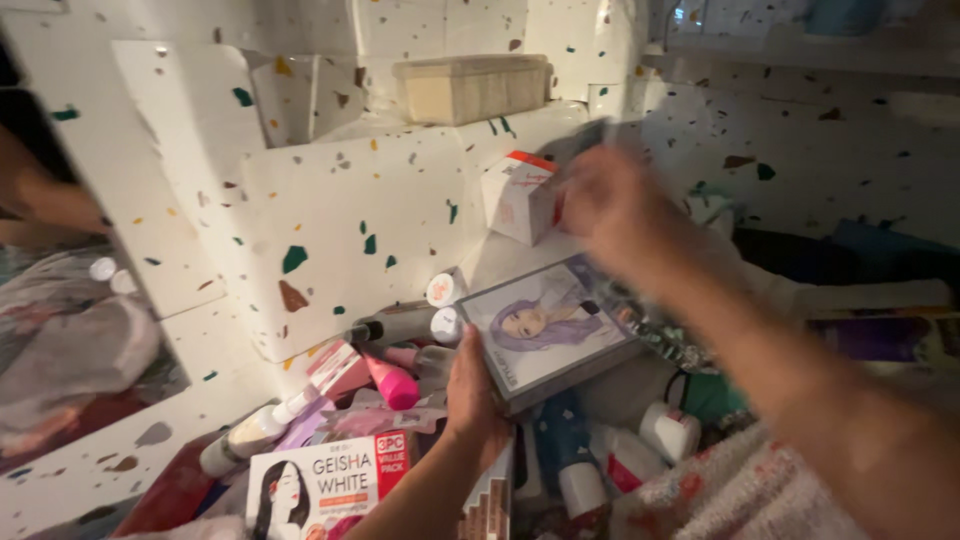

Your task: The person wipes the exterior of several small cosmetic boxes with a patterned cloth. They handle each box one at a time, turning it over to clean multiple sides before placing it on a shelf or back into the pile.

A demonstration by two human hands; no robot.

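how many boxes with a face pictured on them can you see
2. One grey box with a purple-haired face is gripped by the left hand at centre. A white box with a dark-haired face lies at the bottom edge. Others may be buried in the clutter.

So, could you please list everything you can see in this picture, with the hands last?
flat box: one, grey, purple-haired portrait, centre.
small carton: one, white and red, on the counter.
lidded box: one, beige, upper shelf.
terrazzo shelf unit: one, white with coloured flecks, left and centre.
pink tube: one, in the clutter below.
printed carton: one, white and red, bottom.
white bottles: several, lower right.
left hand: grips the flat box's lower left edge.
right hand: blurred, beside the small carton; its grip is unclear.
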